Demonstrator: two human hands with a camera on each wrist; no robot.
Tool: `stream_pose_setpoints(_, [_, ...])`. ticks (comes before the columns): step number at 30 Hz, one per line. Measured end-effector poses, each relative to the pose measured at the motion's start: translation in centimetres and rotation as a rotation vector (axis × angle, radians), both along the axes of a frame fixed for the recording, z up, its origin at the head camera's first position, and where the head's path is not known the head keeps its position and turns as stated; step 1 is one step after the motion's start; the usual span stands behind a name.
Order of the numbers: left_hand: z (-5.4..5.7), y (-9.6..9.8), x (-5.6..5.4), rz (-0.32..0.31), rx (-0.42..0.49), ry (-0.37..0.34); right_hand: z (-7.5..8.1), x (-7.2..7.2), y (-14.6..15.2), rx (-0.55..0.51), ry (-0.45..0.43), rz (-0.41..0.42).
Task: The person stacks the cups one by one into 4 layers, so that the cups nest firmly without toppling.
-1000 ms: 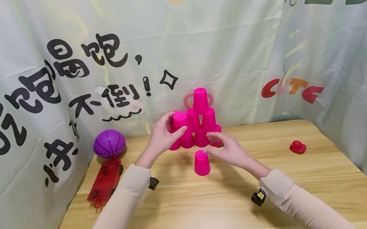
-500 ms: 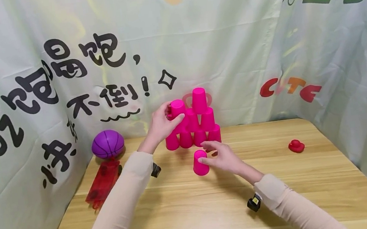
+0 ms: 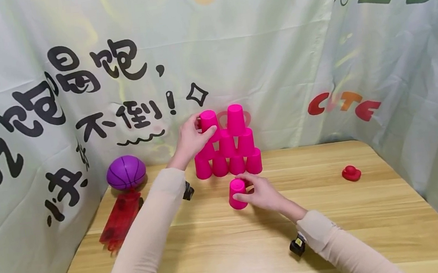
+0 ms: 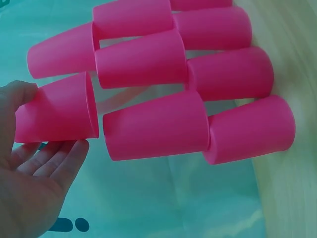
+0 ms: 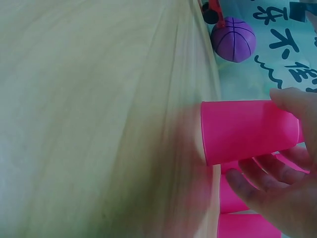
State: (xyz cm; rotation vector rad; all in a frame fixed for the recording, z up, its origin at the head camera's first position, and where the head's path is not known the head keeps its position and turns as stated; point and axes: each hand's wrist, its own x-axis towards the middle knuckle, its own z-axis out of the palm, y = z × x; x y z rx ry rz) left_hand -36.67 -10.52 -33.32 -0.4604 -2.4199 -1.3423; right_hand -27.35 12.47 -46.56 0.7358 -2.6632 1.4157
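Observation:
A pyramid of upside-down pink cups [image 3: 227, 145] stands at the back of the table, with one cup [image 3: 235, 118] on its third tier at the right. My left hand [image 3: 189, 141] holds another pink cup [image 4: 57, 111], thumb on one side and fingers on the other. In the left wrist view a narrow gap separates its rim from the cup [image 4: 156, 126] below. In front of the pyramid, my right hand [image 3: 266, 193] grips a single upside-down pink cup [image 5: 247, 130] between thumb and fingers. Whether that cup touches the tabletop, I cannot tell.
To the left are a purple ball [image 3: 126, 172] and a see-through red toy [image 3: 120, 219], partly behind my left sleeve. A small red hat-shaped object [image 3: 351, 173] lies at the right. Printed cloth [image 3: 275, 56] hangs close behind the pyramid.
My left hand has raised its cup from second-tier height to above the left second-tier cup. My right hand has moved left and down and taken hold of the front cup.

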Motion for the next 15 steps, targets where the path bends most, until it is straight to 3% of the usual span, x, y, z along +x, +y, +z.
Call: stream_pose_setpoints(15, [0.1, 0.8, -1.5, 0.053, -0.024, -0.043, -0.6, -0.1, 0.0, 0.037, -0.017, 0.020])
